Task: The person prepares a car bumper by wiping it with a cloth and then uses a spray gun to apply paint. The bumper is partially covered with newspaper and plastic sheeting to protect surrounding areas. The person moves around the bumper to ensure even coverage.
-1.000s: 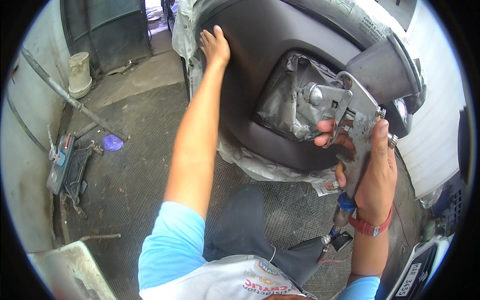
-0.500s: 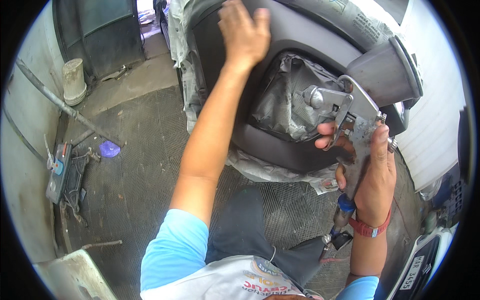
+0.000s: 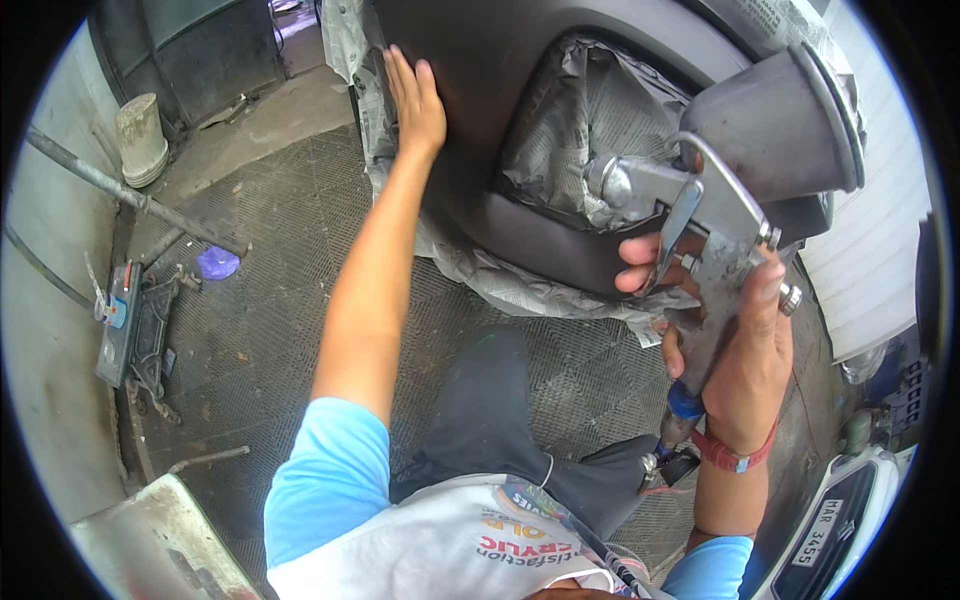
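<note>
Right hand point(image 3: 745, 375): fingers gripping gun point(image 3: 722, 265); tilting could spill cup point(image 3: 765, 130). Left hand point(image 3: 420, 118): fingers straight, empty; contact could smudge panel point(image 3: 475, 110).

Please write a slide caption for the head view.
The right hand holds a spray gun, while the left hand is spread over a dark panel edged with newspaper.

Silver-grey spray gun point(image 3: 728, 262) (blue collar point(image 3: 686, 401)), dark grey panel point(image 3: 470, 120), red wristband point(image 3: 737, 456), purple scrap point(image 3: 217, 263), pale blue sleeve point(image 3: 330, 478)
</note>
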A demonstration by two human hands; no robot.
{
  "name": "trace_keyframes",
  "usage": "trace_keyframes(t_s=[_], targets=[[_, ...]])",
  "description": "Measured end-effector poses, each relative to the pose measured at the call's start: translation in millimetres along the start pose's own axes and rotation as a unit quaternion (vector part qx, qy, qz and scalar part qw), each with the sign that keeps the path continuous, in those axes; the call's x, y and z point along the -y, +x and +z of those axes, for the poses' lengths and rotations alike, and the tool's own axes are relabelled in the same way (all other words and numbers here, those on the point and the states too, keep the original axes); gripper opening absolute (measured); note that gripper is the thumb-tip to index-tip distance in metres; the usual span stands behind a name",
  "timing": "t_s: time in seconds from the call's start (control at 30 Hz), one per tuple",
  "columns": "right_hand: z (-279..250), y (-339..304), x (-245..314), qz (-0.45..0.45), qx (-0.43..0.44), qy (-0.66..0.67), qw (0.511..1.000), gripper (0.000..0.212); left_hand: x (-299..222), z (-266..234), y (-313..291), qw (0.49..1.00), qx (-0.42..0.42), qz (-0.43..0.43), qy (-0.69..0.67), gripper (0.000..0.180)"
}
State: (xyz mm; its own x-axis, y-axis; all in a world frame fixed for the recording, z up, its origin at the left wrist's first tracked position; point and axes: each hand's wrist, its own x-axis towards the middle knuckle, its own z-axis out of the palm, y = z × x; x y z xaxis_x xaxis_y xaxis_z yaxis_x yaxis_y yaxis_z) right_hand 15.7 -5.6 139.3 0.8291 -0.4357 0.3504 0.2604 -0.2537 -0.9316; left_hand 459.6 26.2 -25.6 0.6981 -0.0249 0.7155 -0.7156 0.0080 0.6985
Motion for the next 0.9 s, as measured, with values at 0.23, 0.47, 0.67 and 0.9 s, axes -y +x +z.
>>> trace_keyframes(t_s=[0.23, 0.47, 0.67, 0.9], targets=[[-17.9, -26.7, -23.6, 0.029, 0.03, -0.009, 0.999, 0.072, -3.6, 1.4, -157.8, 0.98, 0.019, -0.187, 0.061, 0.078], [-27.7, -42.8, -38.0, 0.066, 0.022, 0.053, 0.996, 0.073, -61.3, 19.5, -253.6, 0.986, 0.064, 0.004, 0.157, 0.089], [-30.4, -48.9, -35.7, 0.052, 0.023, 0.028, 0.998, 0.072, -74.1, 19.9, -191.1, 0.994, 0.069, 0.067, 0.048, 0.101], [-36.8, -50.4, -24.2, 0.043, 0.034, 0.066, 0.996, 0.072, -51.4, 1.2, -223.8, 0.97, 0.142, 0.088, 0.177, 0.106]])
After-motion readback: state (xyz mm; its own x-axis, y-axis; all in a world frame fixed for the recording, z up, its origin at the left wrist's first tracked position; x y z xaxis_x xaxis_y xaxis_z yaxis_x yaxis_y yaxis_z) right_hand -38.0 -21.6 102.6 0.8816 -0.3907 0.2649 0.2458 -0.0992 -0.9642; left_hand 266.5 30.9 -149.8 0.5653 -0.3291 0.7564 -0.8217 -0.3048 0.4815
